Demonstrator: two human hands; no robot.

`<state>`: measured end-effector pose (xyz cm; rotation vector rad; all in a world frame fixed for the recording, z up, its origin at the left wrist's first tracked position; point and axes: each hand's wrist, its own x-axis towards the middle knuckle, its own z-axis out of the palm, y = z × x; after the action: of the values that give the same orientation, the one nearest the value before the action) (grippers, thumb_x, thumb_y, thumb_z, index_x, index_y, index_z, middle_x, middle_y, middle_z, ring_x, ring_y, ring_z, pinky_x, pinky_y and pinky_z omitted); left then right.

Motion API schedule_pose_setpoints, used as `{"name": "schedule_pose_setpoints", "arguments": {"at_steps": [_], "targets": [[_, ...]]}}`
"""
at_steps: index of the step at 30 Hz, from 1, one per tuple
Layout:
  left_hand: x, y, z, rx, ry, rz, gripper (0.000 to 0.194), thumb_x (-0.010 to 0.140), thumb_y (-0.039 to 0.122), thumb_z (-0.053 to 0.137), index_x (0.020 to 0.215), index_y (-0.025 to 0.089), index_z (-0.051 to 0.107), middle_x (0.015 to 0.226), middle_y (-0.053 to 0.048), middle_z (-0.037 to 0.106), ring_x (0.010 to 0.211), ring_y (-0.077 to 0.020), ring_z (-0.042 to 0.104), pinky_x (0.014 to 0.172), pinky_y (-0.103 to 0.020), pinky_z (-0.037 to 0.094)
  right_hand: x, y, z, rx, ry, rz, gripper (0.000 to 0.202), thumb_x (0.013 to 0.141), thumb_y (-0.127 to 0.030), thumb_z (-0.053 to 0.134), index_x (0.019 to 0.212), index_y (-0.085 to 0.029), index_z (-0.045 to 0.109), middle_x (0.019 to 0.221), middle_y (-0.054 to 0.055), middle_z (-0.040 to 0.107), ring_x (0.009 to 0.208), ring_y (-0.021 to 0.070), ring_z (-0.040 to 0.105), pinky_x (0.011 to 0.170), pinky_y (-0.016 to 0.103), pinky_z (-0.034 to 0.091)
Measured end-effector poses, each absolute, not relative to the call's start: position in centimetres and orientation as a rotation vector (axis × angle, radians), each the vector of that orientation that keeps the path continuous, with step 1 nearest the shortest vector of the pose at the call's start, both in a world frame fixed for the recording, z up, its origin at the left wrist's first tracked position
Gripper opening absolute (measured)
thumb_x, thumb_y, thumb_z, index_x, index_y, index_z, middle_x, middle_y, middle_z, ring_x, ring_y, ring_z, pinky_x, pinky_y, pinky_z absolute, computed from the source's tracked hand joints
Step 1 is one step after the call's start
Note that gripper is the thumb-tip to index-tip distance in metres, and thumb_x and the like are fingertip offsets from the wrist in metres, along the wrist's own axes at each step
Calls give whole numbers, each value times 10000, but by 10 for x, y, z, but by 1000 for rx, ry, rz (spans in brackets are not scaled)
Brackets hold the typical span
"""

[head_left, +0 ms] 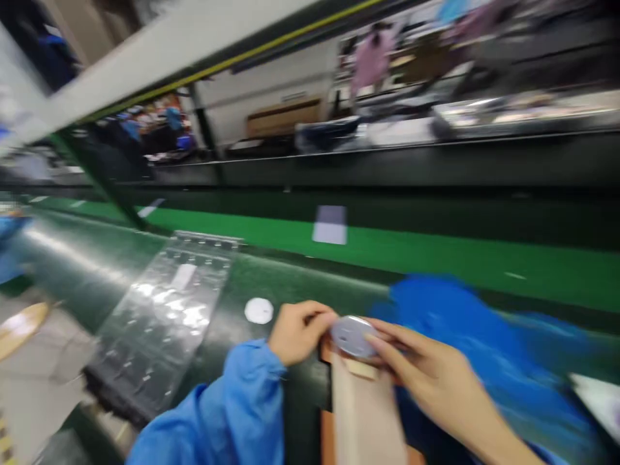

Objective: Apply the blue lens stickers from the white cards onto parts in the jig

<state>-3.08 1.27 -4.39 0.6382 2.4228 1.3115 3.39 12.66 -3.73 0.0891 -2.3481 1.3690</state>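
A round grey disc (353, 337) with a small dark hole is held just above the bench, over the end of a pale strip-like piece (371, 420) with orange-brown parts beneath it. My right hand (431, 371) pinches the disc's right side between thumb and fingers. My left hand (301, 330), in a blue sleeve, has its thumb and forefinger closed together at the disc's left edge; whether they grip it I cannot tell. Left of that hand, a white round piece (259, 310) lies flat on the green bench (271, 274).
A clear plastic tray (165, 323) with moulded pockets lies to the left. Crumpled blue plastic (445, 316) is spread at the right. Behind runs a green strip (411, 252) bearing a pale card (330, 225). A shelf beam (194, 45) crosses above. Another person's blue sleeve (12, 248) shows far left.
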Motion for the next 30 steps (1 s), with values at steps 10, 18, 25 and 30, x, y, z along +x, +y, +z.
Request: {"name": "schedule_pose_setpoints", "arguments": {"at_steps": [10,18,25,30], "targets": [[-61,-44,-24,1195,2429,1310,301,977,382,493,924,207,732,766,-28,711,726,-154,652,661,-297,577,39,129,-12,82,-2458,1268,269,970,-154,504,1174,-191,675,1062,43,737,928,159,710,808,256,607],[-65,-45,-27,1579,2350,1325,163,950,190,554,919,193,714,862,-29,723,776,-147,600,716,-293,497,45,134,-8,362,-2376,644,226,987,-84,471,1128,-122,643,1019,71,739,937,158,700,818,270,600],[-79,-56,-27,1580,2504,1037,259,949,104,463,997,192,701,1014,-58,696,958,-190,570,830,-340,526,59,118,-3,666,-2455,132,336,968,-29,390,994,-96,718,975,81,751,912,208,712,742,294,616],[-76,-52,-28,1539,2478,1017,228,952,142,474,1007,195,689,1086,-57,674,1041,-196,545,910,-356,521,70,108,-8,609,-2559,59,385,943,-16,358,984,-66,737,979,118,746,931,245,710,707,311,624]]}}
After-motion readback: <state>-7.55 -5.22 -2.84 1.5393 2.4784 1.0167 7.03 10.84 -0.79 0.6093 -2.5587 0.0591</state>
